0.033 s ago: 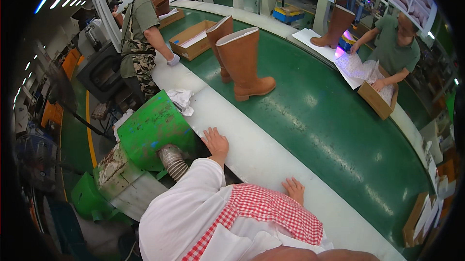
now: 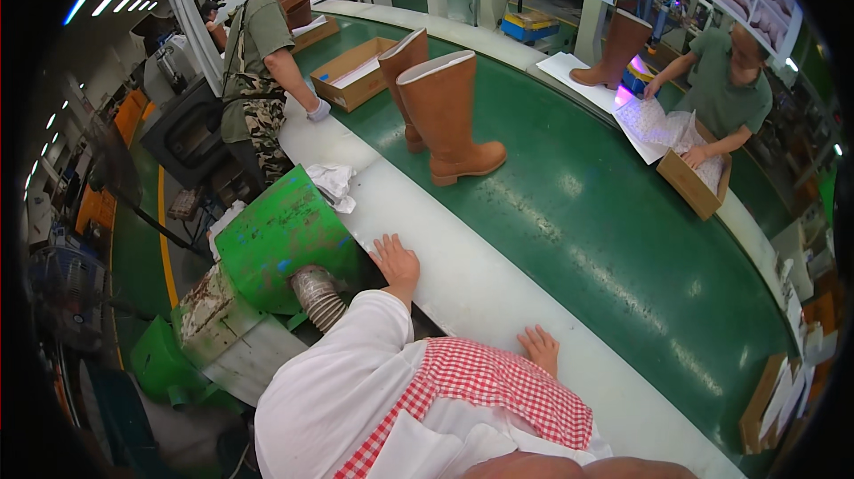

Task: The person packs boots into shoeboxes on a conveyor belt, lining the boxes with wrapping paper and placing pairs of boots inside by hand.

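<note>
My left hand (image 2: 396,262) lies flat on the white ledge (image 2: 476,279), fingers spread, with nothing in it. Farther right along the same ledge, my right hand (image 2: 540,347) rests with its fingers apart, also holding nothing; part of it is hidden by my checked apron (image 2: 498,381). Beyond both hands, a pair of tall brown boots stands upright on the green belt (image 2: 569,239). The front boot (image 2: 449,119) overlaps the rear boot (image 2: 405,61), and neither hand touches them.
Left of my left hand is a green machine drum (image 2: 285,234) with a flexible duct (image 2: 318,297). An open carton (image 2: 356,92) sits behind the boots. Across the belt, a co-worker (image 2: 729,92) handles wrapping paper (image 2: 663,123) beside a box (image 2: 685,185). Another co-worker (image 2: 262,61) stands far left.
</note>
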Demonstrator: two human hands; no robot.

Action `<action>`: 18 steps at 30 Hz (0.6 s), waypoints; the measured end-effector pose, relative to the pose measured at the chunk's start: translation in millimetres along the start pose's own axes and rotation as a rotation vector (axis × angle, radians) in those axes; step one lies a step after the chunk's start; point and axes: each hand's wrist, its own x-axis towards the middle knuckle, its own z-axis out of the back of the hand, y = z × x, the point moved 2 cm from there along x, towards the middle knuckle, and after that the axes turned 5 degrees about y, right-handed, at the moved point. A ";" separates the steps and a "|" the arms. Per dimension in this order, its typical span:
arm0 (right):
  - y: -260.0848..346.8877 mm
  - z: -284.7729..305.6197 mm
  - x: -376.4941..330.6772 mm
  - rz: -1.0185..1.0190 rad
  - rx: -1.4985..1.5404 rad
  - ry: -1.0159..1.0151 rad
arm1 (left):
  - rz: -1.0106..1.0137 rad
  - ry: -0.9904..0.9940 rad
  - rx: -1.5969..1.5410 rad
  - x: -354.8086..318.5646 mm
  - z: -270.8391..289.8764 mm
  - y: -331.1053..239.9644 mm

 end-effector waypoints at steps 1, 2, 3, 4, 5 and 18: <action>1.1 0.5 -0.9 -0.012 0.025 0.014 | 0.001 0.001 0.001 -0.2 -0.2 0.4; -0.6 -0.8 -0.7 -0.012 0.026 0.017 | -0.005 0.007 0.000 -0.3 0.3 0.1; -2.5 -2.0 -2.5 -0.006 -0.004 0.014 | -0.013 0.017 0.001 -2.8 1.0 -0.1; -3.9 -3.5 -3.9 -0.001 -0.034 0.012 | -0.012 0.025 0.004 -3.0 -0.4 0.4; -5.0 -6.5 -4.3 -0.005 -0.032 0.020 | -0.029 -0.004 0.006 -1.0 -1.7 0.6; 2.0 5.3 1.5 -0.023 0.031 -0.015 | -0.038 -0.078 0.000 1.8 -3.4 -1.7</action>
